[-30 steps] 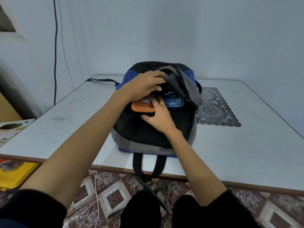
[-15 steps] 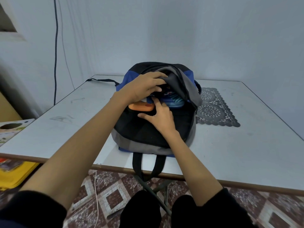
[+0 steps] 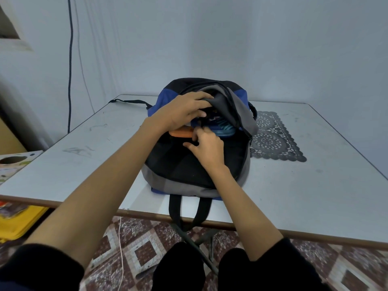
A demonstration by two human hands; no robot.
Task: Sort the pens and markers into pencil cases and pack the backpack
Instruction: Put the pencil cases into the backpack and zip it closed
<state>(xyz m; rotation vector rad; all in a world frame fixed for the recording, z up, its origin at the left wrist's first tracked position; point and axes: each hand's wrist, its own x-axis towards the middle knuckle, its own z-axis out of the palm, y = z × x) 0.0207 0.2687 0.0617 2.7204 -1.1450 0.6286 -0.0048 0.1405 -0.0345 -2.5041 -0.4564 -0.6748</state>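
Note:
A black, blue and grey backpack (image 3: 189,164) lies on the white table (image 3: 304,185) with its top opening facing me. My left hand (image 3: 180,112) grips the grey flap (image 3: 231,106) and holds it lifted. An orange pencil case (image 3: 180,132) sticks out of the opening, partly under my left hand. My right hand (image 3: 206,149) sits on the bag's black front, its fingers curled onto the orange case's right end. A blue and teal pencil case (image 3: 223,130) lies deeper inside, mostly hidden by the flap.
A dark lace mat (image 3: 273,141) lies on the table right of the bag. The bag's black straps (image 3: 189,211) hang over the near table edge. A yellow box (image 3: 14,223) and a printed carton (image 3: 14,164) sit at the left. A cable (image 3: 69,59) runs down the wall.
The orange pencil case has slid further into the backpack. My right hand's fingers went from straight to curled at the case's end. My left hand still holds the flap.

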